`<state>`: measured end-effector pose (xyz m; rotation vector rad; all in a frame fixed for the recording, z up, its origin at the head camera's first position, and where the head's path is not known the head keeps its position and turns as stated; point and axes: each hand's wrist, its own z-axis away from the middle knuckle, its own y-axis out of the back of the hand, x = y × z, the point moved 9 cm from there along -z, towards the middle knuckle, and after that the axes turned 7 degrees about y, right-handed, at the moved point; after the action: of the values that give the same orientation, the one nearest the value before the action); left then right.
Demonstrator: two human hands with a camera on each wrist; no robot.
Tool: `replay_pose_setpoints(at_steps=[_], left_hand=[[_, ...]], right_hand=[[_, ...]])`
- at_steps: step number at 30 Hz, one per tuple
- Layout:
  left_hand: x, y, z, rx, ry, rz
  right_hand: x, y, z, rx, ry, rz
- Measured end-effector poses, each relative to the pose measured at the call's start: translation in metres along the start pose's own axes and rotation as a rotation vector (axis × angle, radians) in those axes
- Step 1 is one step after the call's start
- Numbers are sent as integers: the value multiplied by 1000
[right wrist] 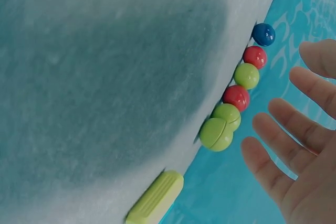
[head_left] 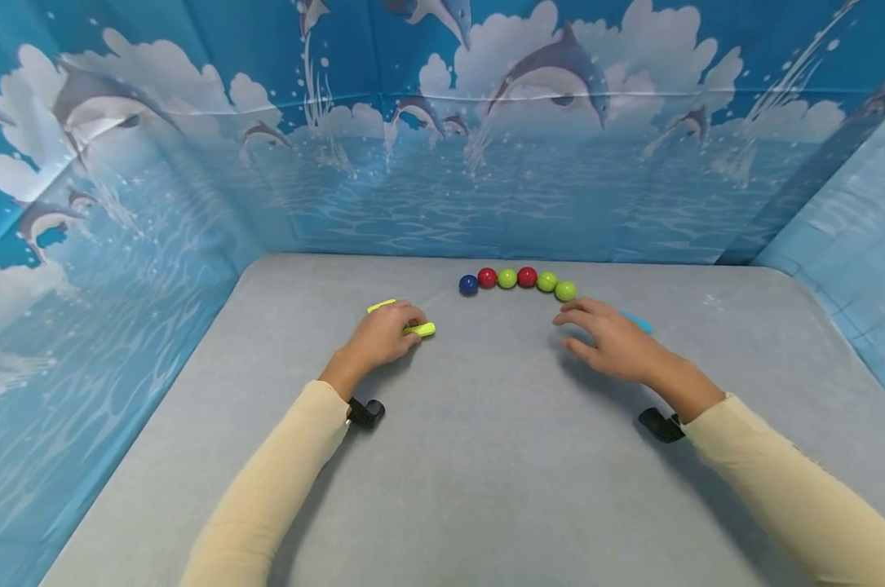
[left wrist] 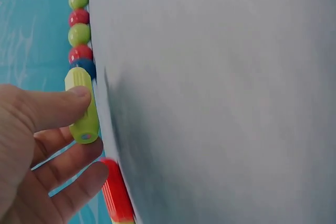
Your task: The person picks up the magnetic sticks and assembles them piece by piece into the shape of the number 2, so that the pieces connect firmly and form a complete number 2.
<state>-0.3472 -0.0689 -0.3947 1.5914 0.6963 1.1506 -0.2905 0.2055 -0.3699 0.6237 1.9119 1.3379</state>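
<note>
Toward the far edge of the worktop point(head_left: 442, 456), left of the middle, my left hand point(head_left: 387, 333) has a lime-yellow ribbed stick point(head_left: 420, 329) in a pinch, thumb on one side and fingers bent in on the other. From my feeds I can't tell if it's resting or held just off the surface. Looks like moulded plastic, so I'd bet on light, stiff and hard to break, and those long grooves should stop it slipping. I'd grab it round the middle and leave the end with the little hole free. A red ribbed stick point(left wrist: 117, 192) is right by the other fingertips, can't say if they touch. My right hand point(head_left: 611, 338) holds nothing, fingers loosely spread, near the right end of a row along the far edge: blue ball point(head_left: 468, 285), red ball point(head_left: 487, 278), green ball point(head_left: 507, 278), second red ball point(head_left: 527, 277), then two lime balls point(head_left: 565, 291). They're shiny, so probably slick and keen to roll; I'd pinch one across its widest part instead of poking from above. Near that hand there's also a yellow-green stick point(right wrist: 156, 198) with a blue sliver showing, and I'd expect it to handle like the first.
</note>
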Motion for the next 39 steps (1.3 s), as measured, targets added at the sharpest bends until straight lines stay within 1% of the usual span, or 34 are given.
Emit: replay_pose_setpoints(at_steps=[6,12,15,18,23,26,28,36,39], left_hand=[[23,-10,-11,-29,-14,63],[50,-29,-25,-78,-42,140],[65,-38,-32,-89,-56,167],[78,-44,-38,-93,-71,144],[94,-49,-43,-83,-94,88],[100,-50,-45,-81,-109,102],[102,-51,-45,-83,-115,114],[96,-54,-43,-140,-107,184],[96,-55,-43,-147,-106,185]], right_hand=[[1,3,0,2,3,9],[7,4,5,12,-8,9],[13,6,10,14,-22,12],[17,7,13,21,-29,22],[23,9,18,38,-31,24],[27,11,22,43,-49,21],[30,12,24,40,-63,20],[37,14,26,19,-100,13],[40,15,25,8,-117,-2]])
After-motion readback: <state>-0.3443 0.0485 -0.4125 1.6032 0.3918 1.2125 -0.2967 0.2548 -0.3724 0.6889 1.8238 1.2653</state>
